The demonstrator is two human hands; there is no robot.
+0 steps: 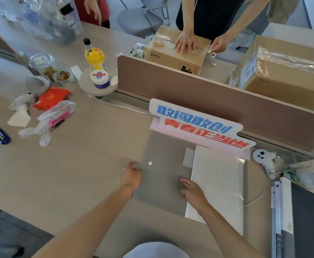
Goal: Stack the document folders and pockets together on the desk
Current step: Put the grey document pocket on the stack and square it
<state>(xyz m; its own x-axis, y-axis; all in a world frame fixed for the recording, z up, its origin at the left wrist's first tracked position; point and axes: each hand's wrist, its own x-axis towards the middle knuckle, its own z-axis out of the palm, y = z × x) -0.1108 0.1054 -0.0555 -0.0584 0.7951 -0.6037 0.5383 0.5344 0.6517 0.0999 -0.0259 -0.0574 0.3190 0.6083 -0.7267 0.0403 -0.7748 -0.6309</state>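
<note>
Both hands (161, 185) on translucent folder (163, 155), cluttered beige desk (89, 146), apparently office.

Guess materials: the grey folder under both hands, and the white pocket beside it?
Grey folder: likely frosted translucent plastic; matte, desk tone shows through, white snap button. White pocket: probably clear glossy plastic film over white paper; its right edge glints. Neither is certain.

1. Translucent grey plastic folder (163, 175), matt and smooth, round white snap.
2. Clear glossy plastic pocket (219, 183) over white paper.
3. Worktop (74, 164): pale beige laminate, matt, smooth.
4. Brown cardboard box (174, 54) wrapped in shiny clear tape.
5. Divider panel (189, 90): brown cloth-like, matt finish.
6. Crinkled thin plastic bag (55, 116), glossy.
</note>
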